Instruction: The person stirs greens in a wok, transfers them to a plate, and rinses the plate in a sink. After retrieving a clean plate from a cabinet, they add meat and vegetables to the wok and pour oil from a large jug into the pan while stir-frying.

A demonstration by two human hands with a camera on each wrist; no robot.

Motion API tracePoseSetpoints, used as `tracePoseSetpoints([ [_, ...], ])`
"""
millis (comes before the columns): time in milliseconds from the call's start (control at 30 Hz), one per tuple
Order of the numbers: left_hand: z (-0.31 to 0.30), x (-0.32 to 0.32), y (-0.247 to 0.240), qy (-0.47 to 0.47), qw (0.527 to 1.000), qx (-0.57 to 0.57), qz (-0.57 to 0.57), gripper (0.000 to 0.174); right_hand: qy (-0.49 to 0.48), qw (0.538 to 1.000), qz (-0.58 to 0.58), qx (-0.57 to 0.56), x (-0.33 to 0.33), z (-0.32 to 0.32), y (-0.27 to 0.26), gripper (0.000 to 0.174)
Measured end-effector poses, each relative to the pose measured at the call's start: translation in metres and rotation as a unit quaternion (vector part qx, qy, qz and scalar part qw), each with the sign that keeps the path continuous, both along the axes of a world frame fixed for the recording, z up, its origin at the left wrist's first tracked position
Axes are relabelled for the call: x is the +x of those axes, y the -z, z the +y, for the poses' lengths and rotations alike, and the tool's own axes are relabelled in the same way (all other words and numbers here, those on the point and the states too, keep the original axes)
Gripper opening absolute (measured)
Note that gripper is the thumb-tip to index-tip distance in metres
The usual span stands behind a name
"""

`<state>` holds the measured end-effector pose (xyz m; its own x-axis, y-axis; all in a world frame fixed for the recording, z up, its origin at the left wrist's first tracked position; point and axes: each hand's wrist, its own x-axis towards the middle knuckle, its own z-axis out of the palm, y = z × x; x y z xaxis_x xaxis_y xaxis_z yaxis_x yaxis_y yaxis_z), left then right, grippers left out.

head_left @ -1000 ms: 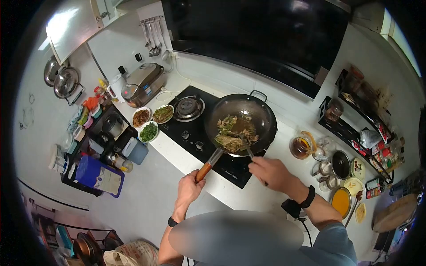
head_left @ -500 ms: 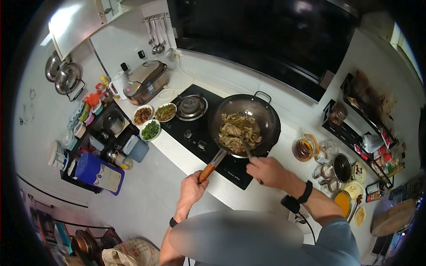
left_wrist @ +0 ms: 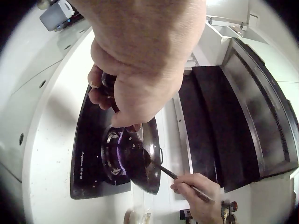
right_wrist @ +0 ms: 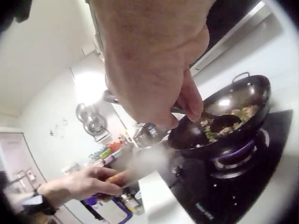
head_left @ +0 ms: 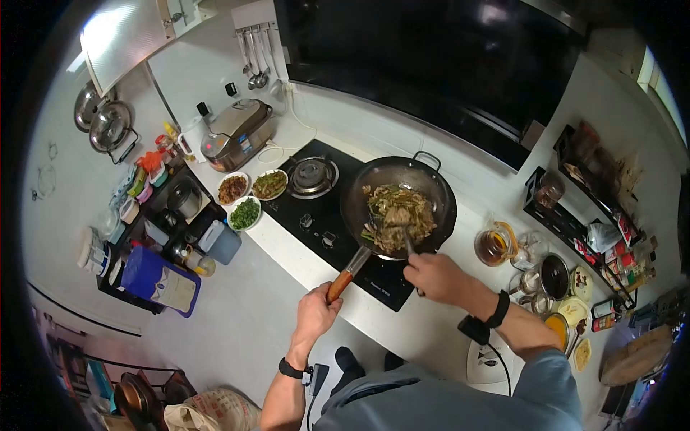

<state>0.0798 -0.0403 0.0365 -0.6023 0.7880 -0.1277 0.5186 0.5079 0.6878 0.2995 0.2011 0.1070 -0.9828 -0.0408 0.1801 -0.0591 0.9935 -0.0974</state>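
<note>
My left hand (head_left: pixel 316 314) grips the wooden handle (head_left: pixel 340 286) of a dark wok (head_left: pixel 440 192), its fingers curled round the end. Browned and green pieces of food (head_left: pixel 392 197) lie in the wok's near half. With curled fingers my right hand (head_left: pixel 437 278) holds a ladle (head_left: pixel 410 246) by its handle. In the right wrist view the ladle's dark round bowl (right_wrist: pixel 226 122) sits among the food. Beneath the wok a bluish flame (left_wrist: pixel 122 151) burns in the left wrist view.
Left of the wok is a second burner (head_left: pixel 312 176). Beside the black cooktop (head_left: pixel 338 215) stand plates of browned food (head_left: pixel 232 189), green food (head_left: pixel 270 184) and chopped greens (head_left: pixel 245 213). At right are a glass jug (head_left: pixel 494 246), a black bowl (head_left: pixel 554 276) and a wall rack (head_left: pixel 568 223).
The ladle has shifted within the wok and the food has been turned over, now heaped differently. Both hands keep their hold. The head view has drifted slightly.
</note>
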Motion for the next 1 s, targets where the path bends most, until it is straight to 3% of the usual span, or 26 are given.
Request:
tracePoseSetpoints([
  [133,-0.005,0.007,0.006,0.013,1.000,0.024,0.008,0.039,0.035,0.996,0.078,-0.012,-0.018,0.013,0.034,0.011],
  [367,0.000,0.006,0.007,0.009,1.000,0.007,0.003,0.038,0.047,0.995,0.072,-0.049,0.021,-0.004,-0.019,0.026],
  [500,0.002,0.005,0.001,0.031,0.999,-0.004,0.012,0.038,0.052,0.992,0.054,-0.103,0.007,0.013,0.011,0.028],
  [567,0.002,0.003,-0.001,0.032,0.999,-0.025,0.003,0.038,0.063,0.989,0.107,-0.083,-0.003,0.022,0.012,0.034],
  [767,0.000,0.003,-0.001,0.026,1.000,0.003,-0.003,0.037,0.095,0.969,0.222,-0.047,-0.007,0.027,-0.003,0.029],
  [867,0.000,0.002,0.004,0.030,1.000,-0.001,0.008,0.036,0.058,0.984,0.132,-0.101,-0.012,0.028,0.025,0.030],
  [1000,0.000,0.001,0.003,0.032,0.999,0.001,-0.002,0.036,0.011,0.986,0.141,-0.085,0.004,-0.004,0.016,0.029],
])
